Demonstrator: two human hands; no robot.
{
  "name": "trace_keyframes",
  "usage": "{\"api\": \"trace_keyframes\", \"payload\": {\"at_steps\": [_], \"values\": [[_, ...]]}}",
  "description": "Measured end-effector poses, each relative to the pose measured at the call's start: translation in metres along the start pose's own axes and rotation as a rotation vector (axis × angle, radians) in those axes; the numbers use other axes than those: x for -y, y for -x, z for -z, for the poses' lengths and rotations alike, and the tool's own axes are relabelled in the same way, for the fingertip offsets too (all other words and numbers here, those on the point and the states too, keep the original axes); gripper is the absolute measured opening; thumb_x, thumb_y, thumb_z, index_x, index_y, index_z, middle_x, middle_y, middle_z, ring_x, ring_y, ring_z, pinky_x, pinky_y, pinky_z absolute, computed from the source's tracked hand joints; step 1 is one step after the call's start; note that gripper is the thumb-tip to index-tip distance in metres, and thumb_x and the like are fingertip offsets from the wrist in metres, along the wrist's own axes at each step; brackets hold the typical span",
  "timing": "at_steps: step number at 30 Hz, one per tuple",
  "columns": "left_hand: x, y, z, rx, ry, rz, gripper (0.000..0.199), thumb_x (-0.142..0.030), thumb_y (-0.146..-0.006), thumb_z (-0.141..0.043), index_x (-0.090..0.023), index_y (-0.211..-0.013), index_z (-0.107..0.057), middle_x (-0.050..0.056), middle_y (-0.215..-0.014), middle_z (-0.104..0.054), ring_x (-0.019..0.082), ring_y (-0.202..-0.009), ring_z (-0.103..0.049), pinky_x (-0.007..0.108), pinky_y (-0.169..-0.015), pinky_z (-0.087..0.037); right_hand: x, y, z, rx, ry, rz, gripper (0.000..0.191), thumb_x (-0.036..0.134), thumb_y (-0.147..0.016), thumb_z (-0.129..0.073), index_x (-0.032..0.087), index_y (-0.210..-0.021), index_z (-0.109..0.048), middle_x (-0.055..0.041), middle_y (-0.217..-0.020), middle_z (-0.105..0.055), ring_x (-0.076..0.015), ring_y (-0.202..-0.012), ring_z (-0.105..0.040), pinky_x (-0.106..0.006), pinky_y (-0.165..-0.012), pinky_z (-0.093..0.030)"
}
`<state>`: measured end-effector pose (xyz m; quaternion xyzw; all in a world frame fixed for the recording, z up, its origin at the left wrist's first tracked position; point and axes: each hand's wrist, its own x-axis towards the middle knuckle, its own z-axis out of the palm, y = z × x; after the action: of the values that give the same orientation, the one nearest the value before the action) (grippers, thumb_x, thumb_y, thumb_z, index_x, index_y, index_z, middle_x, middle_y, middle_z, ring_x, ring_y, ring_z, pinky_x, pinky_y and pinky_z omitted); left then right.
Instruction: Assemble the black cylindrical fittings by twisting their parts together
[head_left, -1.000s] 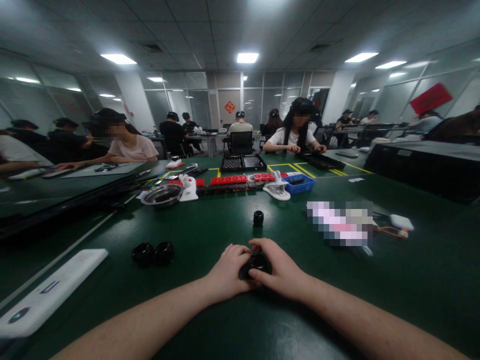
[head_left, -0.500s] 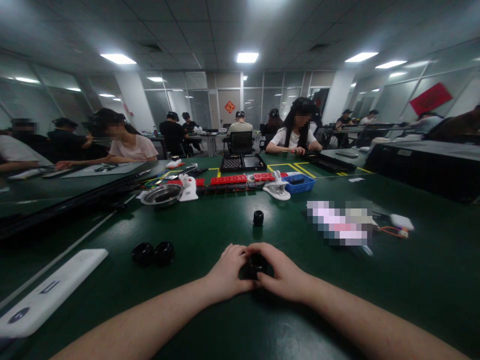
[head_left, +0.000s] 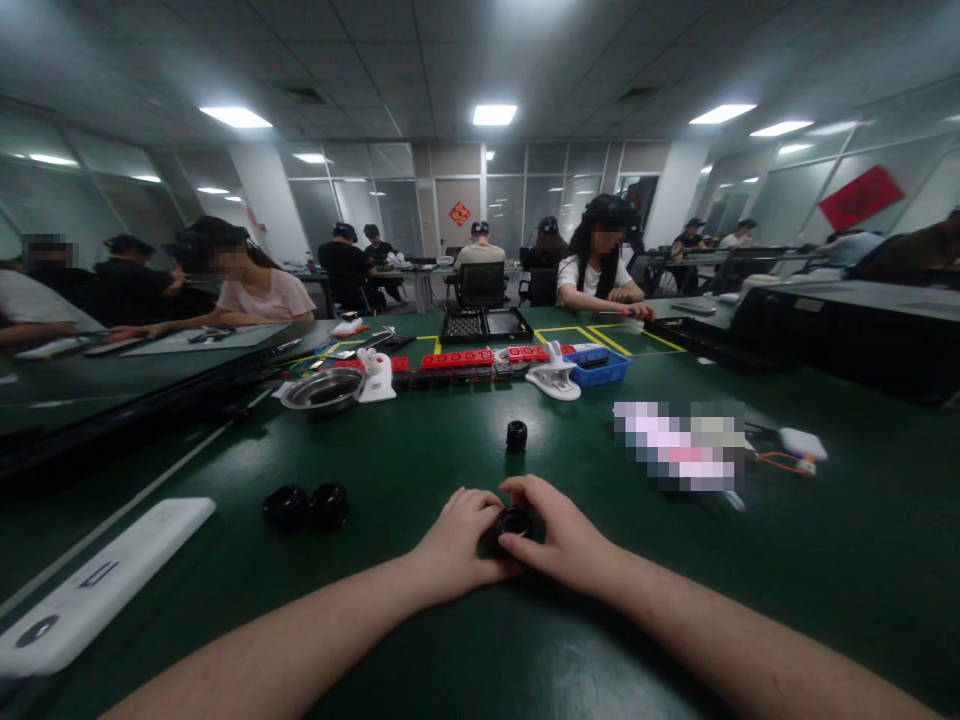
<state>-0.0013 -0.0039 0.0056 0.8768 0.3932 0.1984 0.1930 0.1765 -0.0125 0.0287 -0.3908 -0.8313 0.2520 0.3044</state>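
A glossy black round part (head_left: 514, 522) with a hollow, ring-shaped top stands between my hands, just above or on the green table. My left hand (head_left: 469, 535) curls round its left side, the thumb lying low along the front. From the right, my right hand (head_left: 551, 530) grips the same part, with the index finger at its far edge and the thumb at its near rim. Its lower portion is hidden by my fingers. A smaller black piece (head_left: 516, 436) sits straight ahead. Two similar black round parts (head_left: 306, 507) lie side by side on the left.
A long white casing (head_left: 105, 580) lies at left. Farther off are a metal bowl (head_left: 324, 392), white stands (head_left: 555, 375), red strips (head_left: 457, 359) and a blue bin (head_left: 600, 366). At right lies a blurred-out item (head_left: 679, 447). Across the table a co-worker (head_left: 600, 265) handles a black frame.
My right fingers have shifted on the black part, so its ring-shaped top shows more. My left hand has hardly moved. The co-worker opposite has reached to the right, and the black frame there has moved rightward.
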Motion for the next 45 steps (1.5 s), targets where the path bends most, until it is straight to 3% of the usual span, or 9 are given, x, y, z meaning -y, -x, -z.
{"api": "trace_keyframes", "payload": {"at_steps": [7,13,19,28,33,38,41,45], "values": [[-0.0001,-0.0007,0.0002,0.009,-0.005,0.009,0.047,-0.040,-0.064,-0.065,-0.021,-0.105,-0.052,0.005,-0.105,-0.051,0.024,-0.098,-0.045,0.041,-0.090,-0.032,0.0004,0.0038,0.0019,0.063,-0.089,0.106,0.048,0.006,-0.065,-0.051,0.016,-0.111,-0.044,-0.0086,-0.107,-0.053,-0.0198,-0.098,-0.050,-0.035,-0.087,-0.040],[0.0001,-0.0003,-0.0009,-0.023,-0.025,-0.022,0.041,-0.040,-0.064,-0.066,-0.020,-0.097,-0.055,0.004,-0.103,-0.051,0.022,-0.097,-0.045,0.039,-0.090,-0.033,-0.0019,0.0017,-0.0013,-0.022,0.016,0.025,0.043,0.022,-0.070,-0.058,0.015,-0.111,-0.044,-0.0094,-0.105,-0.052,-0.0220,-0.097,-0.049,-0.038,-0.085,-0.039],[-0.0013,0.0002,0.0002,-0.022,-0.022,-0.025,0.040,-0.039,-0.064,-0.067,-0.021,-0.097,-0.055,0.003,-0.101,-0.052,0.022,-0.095,-0.046,0.039,-0.088,-0.034,-0.0026,0.0007,-0.0017,-0.013,0.054,-0.033,0.043,0.029,-0.071,-0.060,0.015,-0.110,-0.045,-0.0076,-0.094,-0.054,-0.0211,-0.089,-0.051,-0.037,-0.079,-0.042],[-0.0003,-0.0006,0.0009,0.018,-0.001,0.009,0.052,-0.041,-0.064,-0.066,-0.022,-0.110,-0.050,0.005,-0.108,-0.050,0.024,-0.101,-0.044,0.043,-0.093,-0.029,0.0021,0.0032,0.0022,0.073,-0.086,0.101,0.048,0.005,-0.063,-0.051,0.017,-0.109,-0.045,-0.0083,-0.104,-0.053,-0.0196,-0.095,-0.051,-0.034,-0.084,-0.042],[-0.0013,-0.0001,0.0017,0.017,-0.003,0.006,0.044,-0.043,-0.066,-0.064,-0.021,-0.103,-0.053,0.005,-0.106,-0.051,0.024,-0.100,-0.045,0.043,-0.095,-0.027,0.0008,0.0024,0.0007,-0.005,-0.019,0.050,0.045,0.020,-0.069,-0.059,0.017,-0.112,-0.044,-0.0089,-0.104,-0.052,-0.0217,-0.096,-0.050,-0.037,-0.085,-0.040],[-0.0011,0.0003,0.0013,-0.003,-0.010,-0.003,0.041,-0.042,-0.065,-0.064,-0.021,-0.099,-0.054,0.004,-0.101,-0.052,0.022,-0.094,-0.046,0.040,-0.089,-0.035,-0.0032,0.0003,-0.0034,-0.024,0.043,-0.020,0.053,0.028,-0.063,-0.068,0.017,-0.110,-0.045,-0.0067,-0.095,-0.053,-0.0220,-0.090,-0.051,-0.038,-0.080,-0.042],[0.0000,0.0001,0.0002,-0.007,-0.018,-0.007,0.041,-0.040,-0.064,-0.065,-0.021,-0.099,-0.055,0.004,-0.103,-0.052,0.023,-0.095,-0.046,0.041,-0.091,-0.032,-0.0024,0.0001,-0.0035,-0.012,0.005,-0.032,0.051,0.022,-0.063,-0.066,0.017,-0.109,-0.045,-0.0065,-0.097,-0.053,-0.0212,-0.091,-0.051,-0.037,-0.082,-0.042],[0.0012,-0.0008,-0.0013,-0.005,-0.028,-0.012,0.045,-0.038,-0.064,-0.065,-0.021,-0.104,-0.053,0.005,-0.105,-0.052,0.024,-0.098,-0.045,0.041,-0.093,-0.030,0.0004,0.0019,0.0000,0.061,-0.081,0.065,0.049,0.008,-0.064,-0.054,0.016,-0.111,-0.044,-0.0089,-0.106,-0.053,-0.0203,-0.097,-0.051,-0.035,-0.087,-0.040]]}}
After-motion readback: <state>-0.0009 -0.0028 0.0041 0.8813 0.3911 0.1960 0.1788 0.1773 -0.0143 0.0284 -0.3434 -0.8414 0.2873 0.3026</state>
